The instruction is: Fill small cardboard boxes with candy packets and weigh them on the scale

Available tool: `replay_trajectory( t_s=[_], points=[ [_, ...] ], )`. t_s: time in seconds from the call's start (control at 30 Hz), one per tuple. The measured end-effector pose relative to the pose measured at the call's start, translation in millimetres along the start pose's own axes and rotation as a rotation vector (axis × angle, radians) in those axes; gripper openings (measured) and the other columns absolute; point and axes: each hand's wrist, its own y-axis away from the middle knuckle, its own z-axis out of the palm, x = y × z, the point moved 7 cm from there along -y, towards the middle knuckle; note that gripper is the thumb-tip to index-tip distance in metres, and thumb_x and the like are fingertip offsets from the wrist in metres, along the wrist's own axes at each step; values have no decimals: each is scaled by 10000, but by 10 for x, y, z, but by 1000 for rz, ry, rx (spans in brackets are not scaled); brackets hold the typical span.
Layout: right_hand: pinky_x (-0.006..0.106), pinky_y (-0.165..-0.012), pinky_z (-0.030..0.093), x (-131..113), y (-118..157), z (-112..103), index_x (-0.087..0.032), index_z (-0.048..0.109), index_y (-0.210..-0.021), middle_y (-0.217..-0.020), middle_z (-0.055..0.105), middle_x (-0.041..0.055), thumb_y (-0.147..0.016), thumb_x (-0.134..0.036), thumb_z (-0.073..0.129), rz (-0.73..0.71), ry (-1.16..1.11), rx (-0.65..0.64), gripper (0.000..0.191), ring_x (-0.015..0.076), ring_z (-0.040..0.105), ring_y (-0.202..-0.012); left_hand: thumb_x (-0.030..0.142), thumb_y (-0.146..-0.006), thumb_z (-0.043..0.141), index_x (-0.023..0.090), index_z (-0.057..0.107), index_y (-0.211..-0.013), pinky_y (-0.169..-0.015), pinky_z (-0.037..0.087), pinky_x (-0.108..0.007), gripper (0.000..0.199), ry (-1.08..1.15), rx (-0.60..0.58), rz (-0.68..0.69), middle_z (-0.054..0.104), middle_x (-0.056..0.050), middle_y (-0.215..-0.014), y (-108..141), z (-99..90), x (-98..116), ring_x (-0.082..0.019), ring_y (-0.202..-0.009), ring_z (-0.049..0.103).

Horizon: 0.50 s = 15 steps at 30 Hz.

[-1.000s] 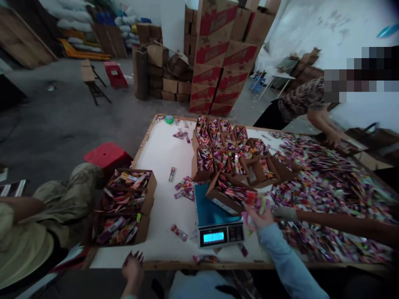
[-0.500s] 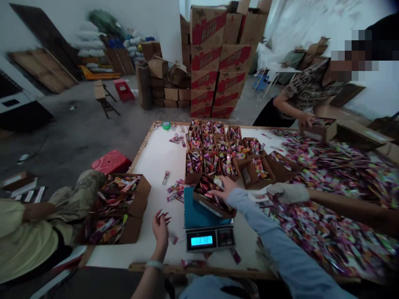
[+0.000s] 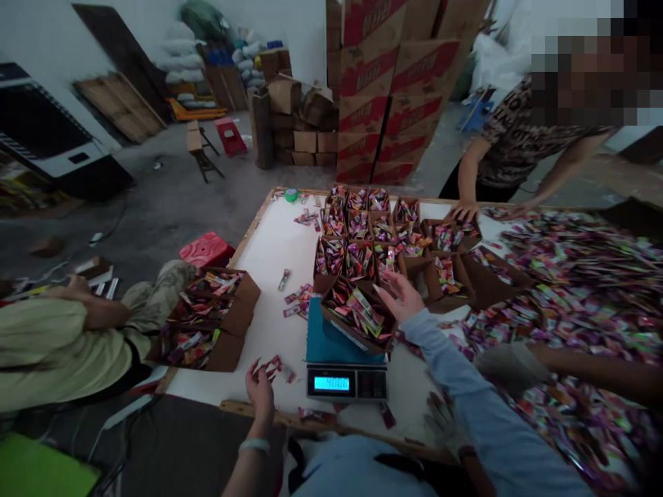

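Note:
A digital scale point(image 3: 347, 383) with a lit display stands at the table's near side. On its blue platform point(image 3: 321, 338) rests a small cardboard box point(image 3: 339, 324), tilted, filled with colourful stick packets point(image 3: 365, 310). My right hand point(image 3: 401, 297) hovers at the box's right rim, fingers spread and holding nothing. To the left of the scale, my left hand point(image 3: 260, 386) has its fingers loosely curled but apart, beside a few loose packets point(image 3: 282, 369) on the white tabletop. Whether its fingertips touch them is unclear.
Rows of filled boxes point(image 3: 359, 257) stand beyond the scale. A large packet heap point(image 3: 570, 297) covers the right. Two co-workers' gloved hands point(image 3: 510, 366) point(image 3: 445, 421) are near my right arm. Another person stands at the back right; one sits left beside filled boxes point(image 3: 228, 304).
My right hand has let packets go into the box and drawn back to the right, opening. The scale's reading has changed. The far co-worker's hands have moved to a box at the table's back.

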Motion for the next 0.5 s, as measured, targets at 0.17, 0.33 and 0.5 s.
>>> replay_trajectory(
  t_s=[0.17,0.33,0.5],
  points=[
    [484,-996,458,331,126,-342,-194,579,-1121,-1165,638,135,-732,-571,628,82,17,69,544,254,588,-1118,191,-739,519,164,527,-1063,-623,494,-274,326,-6,-4,13,644,-38,-813,13,106,42,-127,-605,630],
    [490,-940,489,703,281,-399,-193,575,-1100,-1107,654,143,-653,-623,657,227,-15,124,626,274,599,-1091,198,-745,515,166,513,-1075,-599,481,-271,332,12,-54,25,634,-41,-836,-49,331,137,-116,-576,608],
    [403,-751,566,1068,457,-107,-242,530,-1120,-994,677,90,-624,-593,669,394,-47,168,624,243,659,-899,253,-790,494,169,556,-1002,-642,477,-263,236,-105,-247,3,640,-91,-941,-138,929,319,-149,-767,623]
  ],
)
